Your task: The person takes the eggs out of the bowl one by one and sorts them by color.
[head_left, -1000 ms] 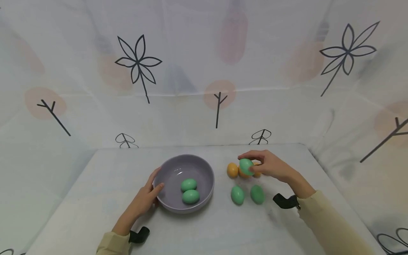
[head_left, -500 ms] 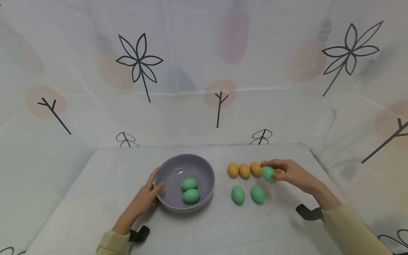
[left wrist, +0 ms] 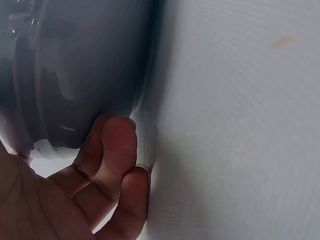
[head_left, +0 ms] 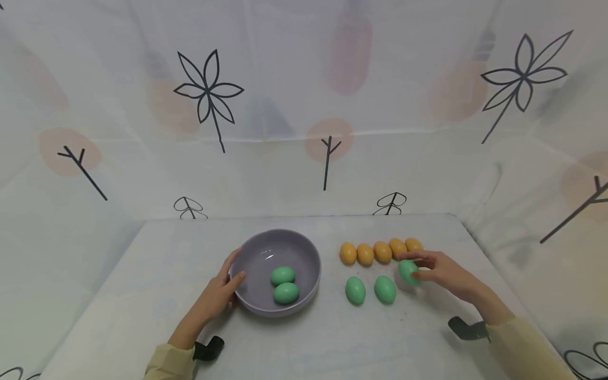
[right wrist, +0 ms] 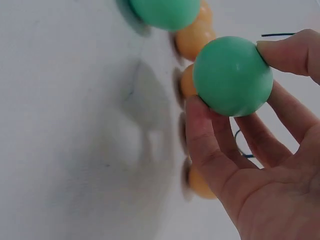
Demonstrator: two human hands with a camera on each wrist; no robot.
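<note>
My left hand [head_left: 216,293] grips the left side of a grey-purple bowl [head_left: 252,258], thumb over the rim and fingers curled against the outside, as the left wrist view shows at the bowl's lower wall [left wrist: 85,75]. Two green eggs lie inside, one [head_left: 283,275] just behind the other [head_left: 286,293]. On the right, my right hand [head_left: 439,272] pinches a green egg [head_left: 409,272] between thumb and fingertips. In the right wrist view this egg [right wrist: 232,76] is held above the table, with its shadow below. Two more green eggs, a left one [head_left: 355,290] and a right one [head_left: 385,289], lie nearby.
A row of several orange eggs [head_left: 365,254] runs behind the green ones, its right end close behind my right hand. The white-covered table [head_left: 304,348] meets a patterned cloth backdrop [head_left: 266,174] at the back and sides.
My right hand has carried the green egg to the right and toward me, from over the orange row to beside the green eggs. My left hand stays on the bowl.
</note>
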